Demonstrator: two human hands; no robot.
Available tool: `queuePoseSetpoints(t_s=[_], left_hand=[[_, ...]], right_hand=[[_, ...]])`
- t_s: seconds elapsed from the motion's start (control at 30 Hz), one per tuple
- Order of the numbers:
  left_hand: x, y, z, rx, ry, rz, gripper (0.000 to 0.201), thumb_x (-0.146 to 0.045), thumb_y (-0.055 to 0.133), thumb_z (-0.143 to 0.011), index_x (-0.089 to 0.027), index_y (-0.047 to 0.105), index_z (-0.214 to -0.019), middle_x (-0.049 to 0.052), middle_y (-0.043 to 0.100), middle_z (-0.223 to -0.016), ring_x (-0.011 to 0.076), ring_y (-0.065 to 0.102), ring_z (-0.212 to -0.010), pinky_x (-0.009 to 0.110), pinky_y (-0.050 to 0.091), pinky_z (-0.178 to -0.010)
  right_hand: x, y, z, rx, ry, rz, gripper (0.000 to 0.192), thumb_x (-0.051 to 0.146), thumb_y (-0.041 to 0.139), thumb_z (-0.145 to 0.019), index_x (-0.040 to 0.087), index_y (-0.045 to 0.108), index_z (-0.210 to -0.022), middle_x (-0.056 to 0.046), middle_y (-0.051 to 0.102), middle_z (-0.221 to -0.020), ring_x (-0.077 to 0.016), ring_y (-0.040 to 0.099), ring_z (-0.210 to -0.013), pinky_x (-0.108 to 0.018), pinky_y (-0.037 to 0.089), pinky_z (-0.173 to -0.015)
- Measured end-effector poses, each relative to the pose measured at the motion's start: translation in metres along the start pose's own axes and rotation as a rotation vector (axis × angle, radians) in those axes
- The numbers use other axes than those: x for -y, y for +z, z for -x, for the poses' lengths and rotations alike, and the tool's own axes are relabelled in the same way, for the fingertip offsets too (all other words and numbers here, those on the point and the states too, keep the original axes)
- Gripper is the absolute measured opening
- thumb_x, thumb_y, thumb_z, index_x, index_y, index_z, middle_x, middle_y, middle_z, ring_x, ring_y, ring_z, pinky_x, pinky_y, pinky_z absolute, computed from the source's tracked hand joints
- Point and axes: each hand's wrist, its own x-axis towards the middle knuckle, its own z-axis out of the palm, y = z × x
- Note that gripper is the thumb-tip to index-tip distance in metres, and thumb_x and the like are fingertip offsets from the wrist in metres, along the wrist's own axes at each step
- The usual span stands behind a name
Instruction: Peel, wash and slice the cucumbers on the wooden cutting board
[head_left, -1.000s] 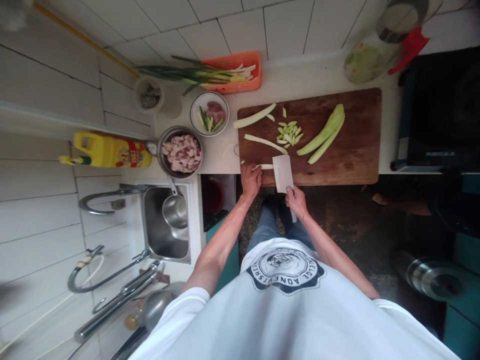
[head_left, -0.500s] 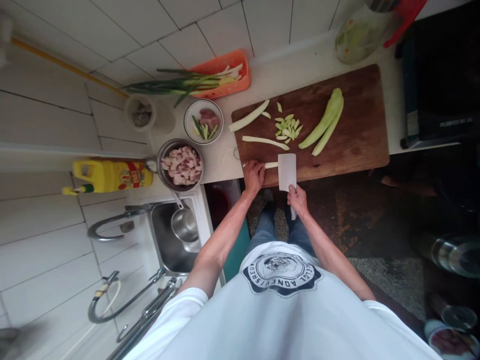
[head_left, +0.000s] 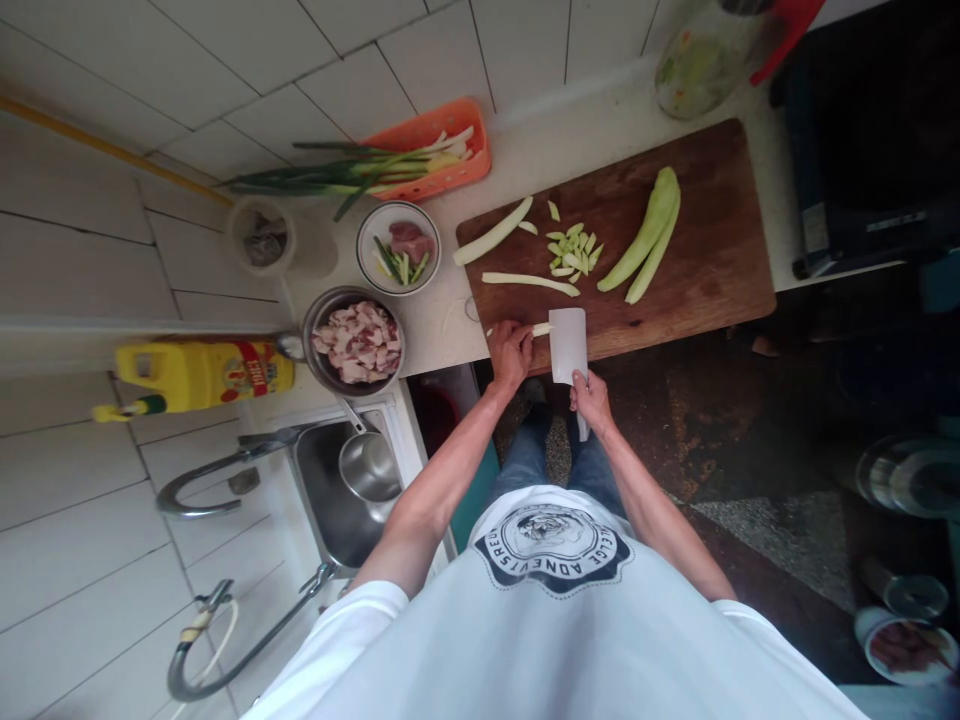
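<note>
My left hand (head_left: pixel 511 352) is closed over a pale green vegetable strip (head_left: pixel 541 329) at the front edge of the wooden cutting board (head_left: pixel 697 270). In my right hand (head_left: pixel 591 396) is the handle of a cleaver (head_left: pixel 568 345), its broad blade at the strip's right end. Behind the hands lie another long strip (head_left: pixel 531 284), a thicker strip (head_left: pixel 495 232) at the board's left end, and a pile of short cut pieces (head_left: pixel 574 250). Two larger light-green lengths (head_left: pixel 643 235) of the vegetable rest side by side to the right.
Left of the board stand a plate (head_left: pixel 364 262) with meat and scallion pieces, a pot (head_left: pixel 309 345) of cut meat, and an orange basket (head_left: pixel 480 160) of scallions. A sink (head_left: pixel 319 480) and a yellow oil jug (head_left: pixel 202 375) are further left. A glass jar (head_left: pixel 694 75) stands behind.
The cleaver blade has shifted slightly left along the strip, closer to my left hand, and the strip's exposed end looks shorter. The whole view has also turned a little.
</note>
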Motion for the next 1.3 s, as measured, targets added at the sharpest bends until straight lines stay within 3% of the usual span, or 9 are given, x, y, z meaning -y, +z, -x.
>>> queuePoseSetpoints(t_s=[0.77, 1.3], left_hand=[[0.003, 0.002, 0.001, 0.003, 0.006, -0.026, 0.026, -0.027, 0.059, -0.104, -0.024, 0.084, -0.111, 0.014, 0.069, -0.114, 0.0328, 0.059, -0.114, 0.052, 0.045, -0.107], [0.007, 0.003, 0.001, -0.043, 0.093, -0.108, 0.028, -0.032, 0.054, -0.110, -0.023, 0.081, -0.106, 0.010, 0.072, -0.108, 0.0283, 0.063, -0.108, 0.046, 0.048, -0.102]], right_hand=[[-0.016, 0.003, -0.005, 0.078, 0.025, -0.048, 0.053, 0.079, 0.063, -0.090, 0.028, 0.048, -0.087, 0.008, 0.047, -0.059, -0.0123, 0.044, -0.046, -0.027, 0.043, -0.044], [-0.027, -0.002, -0.017, 0.142, -0.057, -0.029, 0.057, 0.082, 0.061, -0.092, 0.026, 0.052, -0.088, 0.008, 0.048, -0.057, -0.0113, 0.046, -0.045, -0.025, 0.042, -0.042]])
